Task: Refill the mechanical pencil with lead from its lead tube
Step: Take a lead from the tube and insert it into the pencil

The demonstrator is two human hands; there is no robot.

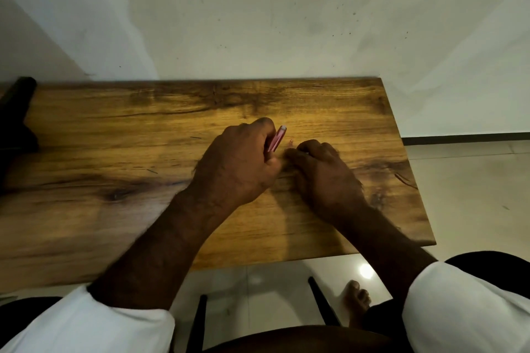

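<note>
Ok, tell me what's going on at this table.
A person seated at a wooden table is working on a pink mechanical pencil. The left hand holds it by the barrel, white end pointing away. The right hand rests on the table beside it, fingers curled; whether they hold anything is hidden. A tiny reddish piece lies just beyond the hands.

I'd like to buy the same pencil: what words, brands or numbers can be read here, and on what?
None can be read.
The pink mechanical pencil in the left hand shows no legible print on its visible part.
The right hand covers whatever lies under it.
The wooden table bears no writing.
</note>
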